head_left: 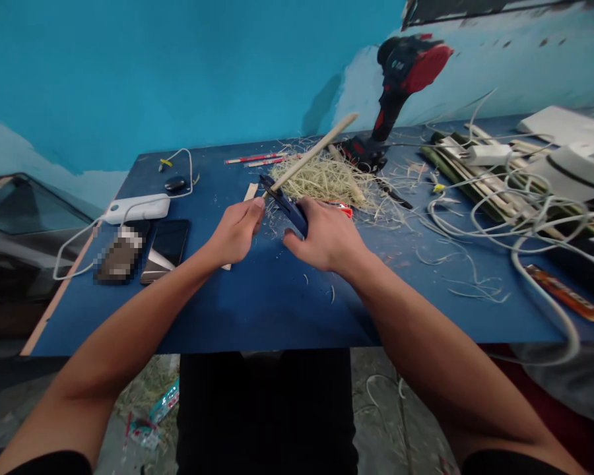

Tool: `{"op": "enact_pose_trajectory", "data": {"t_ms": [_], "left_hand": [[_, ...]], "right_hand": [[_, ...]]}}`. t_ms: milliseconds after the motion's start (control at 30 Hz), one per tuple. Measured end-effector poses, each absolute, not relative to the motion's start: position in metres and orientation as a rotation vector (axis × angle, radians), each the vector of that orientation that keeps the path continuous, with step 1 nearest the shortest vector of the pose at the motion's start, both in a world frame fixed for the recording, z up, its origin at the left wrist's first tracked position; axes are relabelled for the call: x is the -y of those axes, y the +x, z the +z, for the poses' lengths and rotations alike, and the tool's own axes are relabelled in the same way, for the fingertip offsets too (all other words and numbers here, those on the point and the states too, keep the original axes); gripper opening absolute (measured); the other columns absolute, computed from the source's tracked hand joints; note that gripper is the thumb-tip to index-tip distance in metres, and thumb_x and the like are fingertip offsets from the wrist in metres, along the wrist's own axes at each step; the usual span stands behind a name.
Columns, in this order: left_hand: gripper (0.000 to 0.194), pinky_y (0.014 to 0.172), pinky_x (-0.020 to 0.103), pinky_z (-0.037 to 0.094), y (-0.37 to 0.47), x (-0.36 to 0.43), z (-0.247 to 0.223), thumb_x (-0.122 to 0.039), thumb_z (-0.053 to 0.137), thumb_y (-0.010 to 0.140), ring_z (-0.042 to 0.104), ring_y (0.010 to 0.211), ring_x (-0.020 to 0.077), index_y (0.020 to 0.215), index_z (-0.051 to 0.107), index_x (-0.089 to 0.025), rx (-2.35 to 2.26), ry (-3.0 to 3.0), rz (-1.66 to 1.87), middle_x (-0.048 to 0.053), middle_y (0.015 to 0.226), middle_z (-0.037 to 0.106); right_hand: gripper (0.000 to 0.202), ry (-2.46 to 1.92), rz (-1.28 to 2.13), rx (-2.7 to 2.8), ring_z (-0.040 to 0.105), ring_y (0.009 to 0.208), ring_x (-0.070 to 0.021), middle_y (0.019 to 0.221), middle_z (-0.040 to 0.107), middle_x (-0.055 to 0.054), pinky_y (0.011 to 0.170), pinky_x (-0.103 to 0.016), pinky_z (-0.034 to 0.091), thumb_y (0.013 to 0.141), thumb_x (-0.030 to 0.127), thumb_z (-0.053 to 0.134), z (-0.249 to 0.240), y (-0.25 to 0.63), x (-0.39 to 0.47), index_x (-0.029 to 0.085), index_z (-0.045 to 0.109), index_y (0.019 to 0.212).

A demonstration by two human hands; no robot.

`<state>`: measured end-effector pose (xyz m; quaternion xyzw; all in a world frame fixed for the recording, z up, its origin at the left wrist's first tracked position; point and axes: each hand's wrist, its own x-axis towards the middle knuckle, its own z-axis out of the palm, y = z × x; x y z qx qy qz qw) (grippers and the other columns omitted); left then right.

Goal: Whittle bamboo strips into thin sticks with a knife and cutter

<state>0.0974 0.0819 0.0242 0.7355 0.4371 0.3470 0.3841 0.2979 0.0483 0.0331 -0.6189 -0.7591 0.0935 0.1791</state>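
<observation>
A pale, round wooden stick slants up and away from my left hand, whose fingers are closed on its near end. My right hand is wrapped round a dark blue hand tool; its exact kind is unclear. The tool's dark narrow tip crosses the stick just beyond my left thumb. Behind both hands lies a heap of thin pale shavings. Close to my right knuckles an orange-red object is partly covered. A flat pale strip lies behind my left hand, partly hidden by it.
A red and black cordless drill stands at the back. To the right are tangled white cables, green-edged strips and an orange packet. Two phones and a white power bank lie left on the blue table.
</observation>
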Motion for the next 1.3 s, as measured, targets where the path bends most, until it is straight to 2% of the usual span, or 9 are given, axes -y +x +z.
{"op": "enact_pose_trajectory", "data": {"t_ms": [67, 133, 367, 533, 667, 867, 1033, 1167, 1300], "left_hand": [[0.067, 0.043, 0.028, 0.023, 0.098, -0.081, 0.028, -0.086, 0.028, 0.102, 0.024, 0.044, 0.0107, 0.071, 0.037, -0.028, -1.033, 1.635, 0.743, -0.007, 0.056, 0.027], [0.068, 0.041, 0.026, 0.02, 0.098, -0.08, 0.03, -0.087, 0.03, 0.102, 0.02, 0.042, 0.0086, 0.071, 0.041, -0.027, -1.005, 1.493, 0.681, -0.008, 0.055, 0.026], [0.071, 0.037, 0.024, 0.027, 0.099, -0.074, 0.03, -0.085, 0.036, 0.102, 0.034, 0.038, 0.0085, 0.072, 0.054, -0.023, -1.05, 1.418, 0.745, -0.003, 0.051, 0.042], [0.072, 0.036, 0.024, 0.031, 0.099, -0.075, 0.028, -0.083, 0.041, 0.102, 0.041, 0.038, 0.0092, 0.07, 0.058, -0.021, -1.08, 1.485, 0.777, -0.001, 0.051, 0.049], [0.066, 0.038, 0.025, 0.033, 0.097, -0.078, 0.027, -0.075, 0.044, 0.106, 0.043, 0.039, 0.0099, 0.073, 0.061, -0.021, -1.11, 1.57, 0.777, -0.001, 0.051, 0.05], [0.043, 0.046, 0.027, 0.036, 0.094, -0.08, 0.021, -0.048, 0.047, 0.111, 0.044, 0.044, 0.0117, 0.078, 0.058, -0.023, -1.2, 1.832, 0.859, -0.004, 0.054, 0.048], [0.044, 0.051, 0.029, 0.036, 0.094, -0.082, 0.017, -0.046, 0.043, 0.111, 0.047, 0.05, 0.0142, 0.075, 0.056, -0.024, -1.298, 2.051, 0.875, -0.002, 0.057, 0.051], [0.044, 0.049, 0.028, 0.035, 0.097, -0.078, 0.018, -0.046, 0.043, 0.111, 0.046, 0.049, 0.0138, 0.075, 0.055, -0.024, -1.282, 1.971, 0.917, -0.003, 0.055, 0.049], [0.045, 0.045, 0.025, 0.036, 0.102, -0.073, 0.025, -0.044, 0.048, 0.11, 0.046, 0.042, 0.0107, 0.072, 0.056, -0.023, -1.26, 1.787, 0.793, -0.004, 0.051, 0.047]], "right_hand": [[0.055, -1.702, 0.253, 2.147, 0.07, 0.112, -0.0405, 0.128, 0.074, -0.023, 0.083, -0.046, 0.053, 0.088, 0.044, 0.058, 0.03, 0.301, -0.05, 0.013, 0.063, 0.133], [0.056, -1.678, 0.249, 2.149, 0.069, 0.113, -0.0403, 0.133, 0.072, -0.023, 0.085, -0.047, 0.053, 0.088, 0.043, 0.059, 0.028, 0.302, -0.051, 0.013, 0.062, 0.135], [0.042, -1.818, 0.276, 2.106, 0.071, 0.109, -0.0392, 0.121, 0.077, -0.02, 0.086, -0.047, 0.053, 0.095, 0.045, 0.058, 0.033, 0.296, -0.046, 0.017, 0.067, 0.124], [0.036, -1.907, 0.273, 2.126, 0.074, 0.098, -0.0369, 0.11, 0.079, -0.02, 0.079, -0.044, 0.054, 0.096, 0.044, 0.058, 0.038, 0.295, -0.045, 0.017, 0.07, 0.116], [0.033, -1.944, 0.267, 2.144, 0.075, 0.095, -0.0369, 0.106, 0.079, -0.019, 0.075, -0.044, 0.053, 0.095, 0.041, 0.057, 0.04, 0.296, -0.046, 0.017, 0.071, 0.114], [0.034, -1.966, 0.24, 2.145, 0.076, 0.087, -0.0364, 0.102, 0.079, -0.018, 0.072, -0.045, 0.054, 0.095, 0.042, 0.057, 0.04, 0.298, -0.046, 0.019, 0.074, 0.113], [0.038, -1.972, 0.217, 2.131, 0.075, 0.083, -0.0363, 0.098, 0.079, -0.019, 0.071, -0.046, 0.054, 0.098, 0.048, 0.056, 0.038, 0.298, -0.047, 0.019, 0.077, 0.112], [0.041, -1.989, 0.151, 2.088, 0.074, 0.085, -0.0348, 0.094, 0.079, -0.017, 0.071, -0.043, 0.053, 0.1, 0.052, 0.054, 0.037, 0.295, -0.048, 0.019, 0.079, 0.107], [0.045, -2.018, 0.118, 2.043, 0.074, 0.092, -0.0342, 0.094, 0.079, -0.016, 0.074, -0.041, 0.054, 0.101, 0.055, 0.053, 0.035, 0.294, -0.051, 0.019, 0.08, 0.107]]}}
